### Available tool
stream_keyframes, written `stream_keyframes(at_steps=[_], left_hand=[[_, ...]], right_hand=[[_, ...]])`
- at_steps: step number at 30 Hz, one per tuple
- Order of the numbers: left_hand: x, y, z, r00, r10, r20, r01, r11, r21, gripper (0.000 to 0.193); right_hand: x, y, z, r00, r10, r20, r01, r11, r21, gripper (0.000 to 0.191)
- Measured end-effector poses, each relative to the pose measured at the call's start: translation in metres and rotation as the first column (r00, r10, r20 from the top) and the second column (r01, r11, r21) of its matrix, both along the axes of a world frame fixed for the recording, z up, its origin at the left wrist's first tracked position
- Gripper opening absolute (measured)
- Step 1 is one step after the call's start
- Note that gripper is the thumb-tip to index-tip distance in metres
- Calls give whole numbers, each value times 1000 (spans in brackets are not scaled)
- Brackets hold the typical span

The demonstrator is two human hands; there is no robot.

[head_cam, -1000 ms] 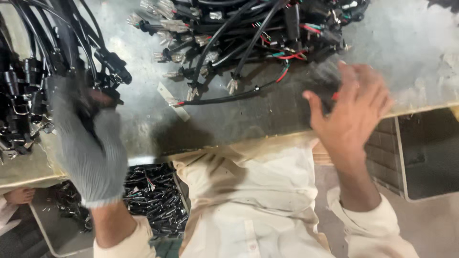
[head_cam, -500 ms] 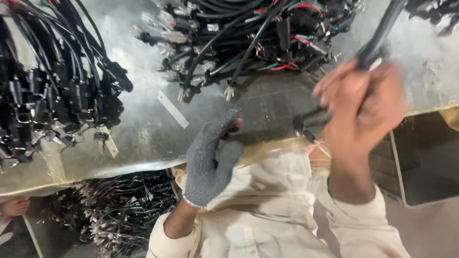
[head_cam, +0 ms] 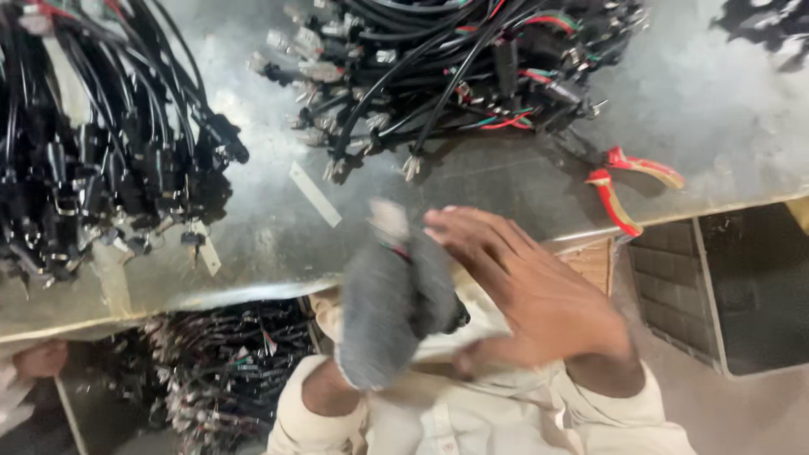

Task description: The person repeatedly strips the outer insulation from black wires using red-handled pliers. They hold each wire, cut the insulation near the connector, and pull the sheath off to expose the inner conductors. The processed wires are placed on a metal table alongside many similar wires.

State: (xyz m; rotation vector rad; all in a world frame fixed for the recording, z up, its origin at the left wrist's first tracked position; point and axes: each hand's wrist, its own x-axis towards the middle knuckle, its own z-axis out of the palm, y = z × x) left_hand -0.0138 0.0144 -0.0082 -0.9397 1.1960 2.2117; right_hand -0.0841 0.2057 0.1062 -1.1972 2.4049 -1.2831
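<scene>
Over the bench edge (head_cam: 253, 291) our gloved left hand (head_cam: 383, 312) grips a dark connector (head_cam: 453, 318); our right hand (head_cam: 531, 291), fingers spread, covers it; seating it squarely seems next

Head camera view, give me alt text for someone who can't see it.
A person's grey-gloved left hand and bare right hand meet at the edge of a metal workbench, the glove closed around a small dark part that is too blurred to name. Bundles of black wire harnesses lie across the bench, and red-handled pliers lie to the right.
</scene>
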Motion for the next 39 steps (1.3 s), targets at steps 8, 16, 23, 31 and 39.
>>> stream_keyframes(at_steps=[8,16,23,31,39], left_hand=[[4,27,49,792,-320,-519,438,891,118,30],[14,23,42,449,-522,-725,459,831,-314,26],[-28,4,45,233,-681,-694,301,729,-615,21],[-33,-21,37,756,-82,-650,218,967,132,24],[-8,2,14,633,-61,-771,-137,972,-190,23]], right_hand=[[5,5,19,867,34,497,152,932,-330,54],[28,-6,-1,867,-105,487,472,481,-738,32],[5,28,-9,806,-41,590,570,320,-756,27],[24,-16,-83,785,43,618,266,877,-399,78],[55,-2,-129,915,-399,55,401,891,-212,49]])
